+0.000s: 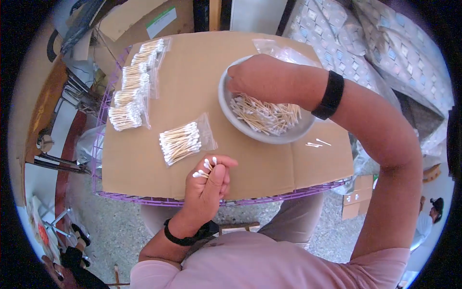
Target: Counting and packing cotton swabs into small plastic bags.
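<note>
My left hand (208, 190) is closed around a few cotton swabs (207, 167), their white tips sticking out past the thumb. It hovers over the near edge of the cardboard tabletop. My right hand (252, 74) reaches over the far left rim of a grey-white bowl (225, 103), its fingers bent down and hidden from sight. Loose cotton swabs (267, 115) with wooden sticks lie heaped in that bowl. Just beyond my left hand, a clear bag of swabs (180, 143) lies flat, its flap toward the right.
Several filled swab bags (132, 86) overlap in a row at the far left. Clear plastic bags (284, 52) lie behind the bowl. A few stray swabs (317, 143) rest to its right. Purple wire mesh (231, 202) edges the cardboard (197, 62). A person (428, 219) shows at far right.
</note>
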`<state>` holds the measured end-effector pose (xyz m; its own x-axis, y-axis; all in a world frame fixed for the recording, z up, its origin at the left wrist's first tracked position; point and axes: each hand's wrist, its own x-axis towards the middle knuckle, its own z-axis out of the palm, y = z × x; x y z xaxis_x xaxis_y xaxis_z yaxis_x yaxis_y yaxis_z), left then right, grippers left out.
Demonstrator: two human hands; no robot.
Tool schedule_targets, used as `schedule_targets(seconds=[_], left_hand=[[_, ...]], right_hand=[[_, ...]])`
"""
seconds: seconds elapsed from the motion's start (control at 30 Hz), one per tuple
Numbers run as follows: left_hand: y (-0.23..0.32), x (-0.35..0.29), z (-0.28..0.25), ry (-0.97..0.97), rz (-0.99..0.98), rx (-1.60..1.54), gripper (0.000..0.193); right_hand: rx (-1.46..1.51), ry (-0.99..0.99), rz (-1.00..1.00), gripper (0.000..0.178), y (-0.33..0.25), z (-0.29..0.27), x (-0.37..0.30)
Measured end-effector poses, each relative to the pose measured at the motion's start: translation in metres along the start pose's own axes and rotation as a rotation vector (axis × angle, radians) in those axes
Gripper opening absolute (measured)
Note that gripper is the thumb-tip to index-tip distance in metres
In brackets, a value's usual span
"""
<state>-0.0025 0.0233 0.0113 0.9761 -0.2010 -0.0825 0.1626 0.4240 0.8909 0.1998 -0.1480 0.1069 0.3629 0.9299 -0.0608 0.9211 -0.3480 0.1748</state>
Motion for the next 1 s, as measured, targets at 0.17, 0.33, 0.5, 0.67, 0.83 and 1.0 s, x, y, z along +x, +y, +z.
schedule_targets(seconds=[0.17, 0.33, 0.5, 0.67, 0.83, 1.0], left_hand=[[0.002, -0.002, 0.002, 0.015, -0.021, 0.059, 0.023], [-0.002, -0.001, 0.011, 0.056, 0.036, 0.100, 0.023], [-0.004, -0.001, 0.008, 0.019, 0.072, 0.210, 0.023], [-0.011, 0.000, 0.007, 0.023, 0.222, 0.333, 0.024], [-0.011, -0.025, 0.004, 0.030, 0.188, -0.043, 0.025], [-0.015, -0.096, 0.005, -0.132, 0.053, -0.128, 0.030]], right_hand=[[0.021, 0.055, -0.013, 0.014, 0.004, 0.008, -0.002], [0.010, 0.067, 0.002, 0.011, 0.003, -0.006, -0.007], [0.078, 0.167, 0.058, 0.010, -0.006, -0.022, -0.033], [0.373, 0.568, 0.252, 0.011, -0.056, -0.041, -0.072], [0.752, 0.558, 0.508, 0.015, -0.174, -0.033, -0.113], [1.429, 0.549, 0.584, 0.011, -0.279, 0.021, -0.148]])
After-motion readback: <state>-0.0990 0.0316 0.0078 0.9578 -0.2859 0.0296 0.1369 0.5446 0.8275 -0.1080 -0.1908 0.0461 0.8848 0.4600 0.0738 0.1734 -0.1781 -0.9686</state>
